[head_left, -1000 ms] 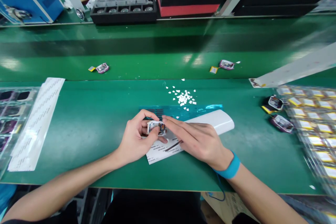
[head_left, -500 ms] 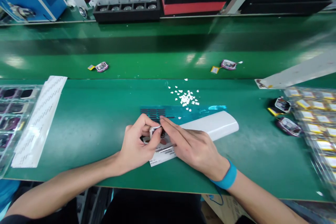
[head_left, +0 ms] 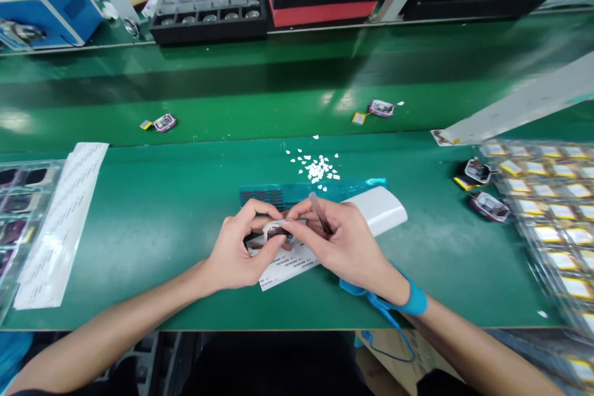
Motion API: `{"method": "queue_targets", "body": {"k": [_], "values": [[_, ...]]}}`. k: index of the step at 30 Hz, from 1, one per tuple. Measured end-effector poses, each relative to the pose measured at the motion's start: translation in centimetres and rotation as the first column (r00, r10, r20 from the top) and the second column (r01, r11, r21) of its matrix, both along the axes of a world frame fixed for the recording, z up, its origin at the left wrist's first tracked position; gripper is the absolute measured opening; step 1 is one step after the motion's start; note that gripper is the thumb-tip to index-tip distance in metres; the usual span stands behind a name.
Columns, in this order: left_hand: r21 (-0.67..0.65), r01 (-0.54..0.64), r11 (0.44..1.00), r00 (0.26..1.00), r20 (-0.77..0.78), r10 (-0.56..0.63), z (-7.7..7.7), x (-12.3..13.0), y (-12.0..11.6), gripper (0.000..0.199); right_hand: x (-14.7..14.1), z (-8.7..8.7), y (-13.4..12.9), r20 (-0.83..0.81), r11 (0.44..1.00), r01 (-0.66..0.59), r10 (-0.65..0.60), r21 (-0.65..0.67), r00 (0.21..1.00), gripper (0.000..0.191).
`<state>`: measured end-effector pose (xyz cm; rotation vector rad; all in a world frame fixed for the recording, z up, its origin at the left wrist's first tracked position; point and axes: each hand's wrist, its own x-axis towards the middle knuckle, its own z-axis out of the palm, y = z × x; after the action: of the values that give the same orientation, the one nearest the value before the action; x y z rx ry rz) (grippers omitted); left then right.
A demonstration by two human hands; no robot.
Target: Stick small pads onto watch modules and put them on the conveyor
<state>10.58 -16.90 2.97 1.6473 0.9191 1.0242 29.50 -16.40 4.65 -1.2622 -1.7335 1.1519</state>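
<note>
My left hand (head_left: 241, 247) is closed around a small white-rimmed watch case (head_left: 275, 230) with its electronics showing. The thumb and index finger of my right hand (head_left: 341, 238) pinch at the near right rim of that case. A slim grey tool, which looks like tweezers (head_left: 320, 213), is tucked between the fingers of my right hand and points upward. Below both hands lies a printed white sheet of backing paper (head_left: 290, 265), its far end curled up. Behind them is a blue film strip (head_left: 262, 195) with dark thin pieces on it. My fingers hide part of the case.
White sticker bits (head_left: 318, 168) lie scattered beyond the film. Opened watch cases with batteries rest at the back (head_left: 164, 122) and right (head_left: 489, 205). A battery tray (head_left: 552, 198) stands right, a case tray (head_left: 28, 198) left, beside paper strips (head_left: 65, 223).
My right hand has turned, its fingers curling from stretched to pinching the case rim, and the grey tool now stands upright in it. The view has shifted slightly.
</note>
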Motion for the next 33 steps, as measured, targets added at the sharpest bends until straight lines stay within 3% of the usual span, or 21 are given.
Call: {"method": "queue_targets", "body": {"k": [4, 6, 7, 8, 10, 12, 13, 14, 16, 17, 18, 20, 23, 26, 33], "values": [[0.101, -0.009, 0.995, 0.998, -0.065, 0.015, 0.2, -0.2, -0.1, 0.009, 0.8, 0.5, 0.6, -0.063, 0.993, 0.012, -0.005, 0.117, 0.998, 0.033], [0.254, 0.14, 0.957, 0.989, -0.074, -0.126, 0.1, -0.2, -0.3, 0.01, 1.6, 1.0, 1.2, -0.215, 0.985, 0.061, -0.025, 0.162, 0.976, 0.041], [0.336, 0.238, 0.911, 0.971, -0.108, -0.214, 0.0, -0.2, -0.4, 0.013, 2.0, 1.2, 1.6, -0.303, 0.975, 0.122, -0.061, 0.184, 0.951, 0.043], [0.398, 0.329, 0.856, 0.944, -0.165, -0.286, -0.1, -0.1, -0.5, 0.017, 2.4, 1.4, 1.9, -0.369, 0.954, 0.203, -0.111, 0.221, 0.923, 0.044], [0.43, 0.472, 0.77, 0.877, -0.314, -0.363, -0.3, 0.0, -0.7, 0.021, 3.2, 1.9, 2.3, -0.383, 0.852, 0.376, -0.231, 0.364, 0.894, 0.048], [0.358, 0.559, 0.748, 0.81, -0.429, -0.4, -0.4, 0.1, -0.7, 0.023, 4.0, 2.4, 2.2, -0.241, 0.772, 0.426, -0.352, 0.471, 0.904, 0.054], [0.318, 0.585, 0.746, 0.783, -0.46, -0.418, -0.3, 0.0, -0.7, 0.023, 4.4, 2.6, 1.9, -0.144, 0.802, 0.395, -0.372, 0.448, 0.917, 0.058], [0.283, 0.602, 0.746, 0.764, -0.475, -0.437, -0.2, 0.0, -0.6, 0.022, 4.7, 2.8, 1.5, -0.058, 0.869, 0.343, -0.346, 0.357, 0.936, 0.063], [0.225, 0.606, 0.763, 0.755, -0.464, -0.463, 0.0, -0.3, -0.3, 0.022, 5.3, 3.0, 0.5, 0.003, 0.978, 0.195, -0.195, 0.075, 0.981, 0.065], [0.207, 0.597, 0.775, 0.764, -0.442, -0.47, 0.0, -0.5, -0.1, 0.021, 5.6, 2.9, -0.1, -0.015, 0.993, 0.107, -0.108, -0.046, 0.994, 0.065], [0.19, 0.585, 0.788, 0.775, -0.415, -0.476, 0.1, -0.7, 0.1, 0.02, 5.8, 2.8, -0.7, -0.038, 0.991, 0.04, -0.045, -0.128, 0.998, 0.064], [0.151, 0.562, 0.813, 0.798, -0.359, -0.484, 0.1, -1.1, 0.6, 0.019, 6.3, 2.4, -1.8, -0.046, 0.987, -0.001, -0.007, -0.162, 0.999, 0.063], [0.083, 0.536, 0.84, 0.813, -0.319, -0.487, 0.1, -1.5, 1.1, 0.017, 6.8, 1.8, -2.8, 0.006, 0.99, 0.097, -0.097, -0.099, 0.995, 0.069], [0.057, 0.527, 0.848, 0.813, -0.322, -0.485, 0.1, -1.6, 1.4, 0.017, 6.7, 1.1, -3.4, -0.017, 0.972, 0.183, -0.188, -0.15, 0.982, 0.067], [0.002, 0.483, 0.876, 0.803, -0.399, -0.442, 0.1, -1.3, 1.5, 0.018, 5.3, -1.1, -4.2, -0.142, 0.941, 0.197, -0.242, -0.273, 0.96, 0.055]]}}
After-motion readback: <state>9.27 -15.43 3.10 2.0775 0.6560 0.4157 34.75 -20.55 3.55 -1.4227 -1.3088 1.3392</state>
